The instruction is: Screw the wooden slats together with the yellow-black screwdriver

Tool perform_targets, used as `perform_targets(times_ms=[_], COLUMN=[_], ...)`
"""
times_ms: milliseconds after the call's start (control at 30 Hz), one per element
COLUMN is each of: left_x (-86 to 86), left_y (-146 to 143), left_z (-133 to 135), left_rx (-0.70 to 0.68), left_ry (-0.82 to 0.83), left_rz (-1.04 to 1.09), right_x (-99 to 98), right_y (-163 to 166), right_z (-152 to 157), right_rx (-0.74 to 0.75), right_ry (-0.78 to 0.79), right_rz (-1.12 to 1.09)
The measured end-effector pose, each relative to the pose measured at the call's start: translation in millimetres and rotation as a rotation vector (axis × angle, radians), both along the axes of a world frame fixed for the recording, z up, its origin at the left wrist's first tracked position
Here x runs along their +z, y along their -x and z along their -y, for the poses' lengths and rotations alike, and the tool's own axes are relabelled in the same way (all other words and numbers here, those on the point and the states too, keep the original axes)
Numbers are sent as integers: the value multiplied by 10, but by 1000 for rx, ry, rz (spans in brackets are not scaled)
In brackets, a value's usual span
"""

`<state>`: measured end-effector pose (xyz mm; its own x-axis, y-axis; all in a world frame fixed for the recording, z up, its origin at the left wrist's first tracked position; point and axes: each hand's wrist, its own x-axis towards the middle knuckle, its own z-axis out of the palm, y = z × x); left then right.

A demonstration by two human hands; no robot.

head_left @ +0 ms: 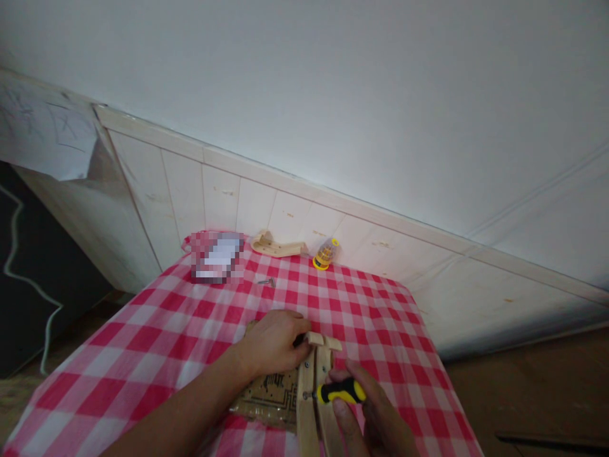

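Observation:
My right hand (380,416) is closed around a yellow-and-black screwdriver (340,391). Its short shaft points left, toward a screw (307,395) in a pale wooden piece (308,422) made of two long strips with curved ends; whether the tip touches the screw I cannot tell. My left hand (278,339) curls its fingers against the upper end of this wooden piece, partly hiding it. More screw heads show higher on the strips. Under my left forearm lies a brown, tape-covered cardboard package (266,397) with black print.
A red-and-white checked cloth (157,355) covers the table. Toward the wall (380,114) are a pixelated phone-like object (219,257), a curved wooden piece (278,246), a yellow container with a clear top (326,254) and small metal screws (267,282). A white cable (35,289) hangs at left.

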<state>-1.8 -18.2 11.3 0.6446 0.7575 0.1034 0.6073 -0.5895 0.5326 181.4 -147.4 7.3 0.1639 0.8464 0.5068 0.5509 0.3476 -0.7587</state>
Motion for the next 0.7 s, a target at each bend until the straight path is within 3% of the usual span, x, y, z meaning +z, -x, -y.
perform_targets(times_ms=[200,700], left_x=[-26,-39], left_y=[2,4], left_z=[-8,-11], left_rx=[5,8], left_ry=[8,16], left_rz=[9,1], right_x=[111,94], right_y=[24,-3], right_z=[-37,-10], right_rx=[76,-65], right_ry=[-32,18], right_rz=[119,180])
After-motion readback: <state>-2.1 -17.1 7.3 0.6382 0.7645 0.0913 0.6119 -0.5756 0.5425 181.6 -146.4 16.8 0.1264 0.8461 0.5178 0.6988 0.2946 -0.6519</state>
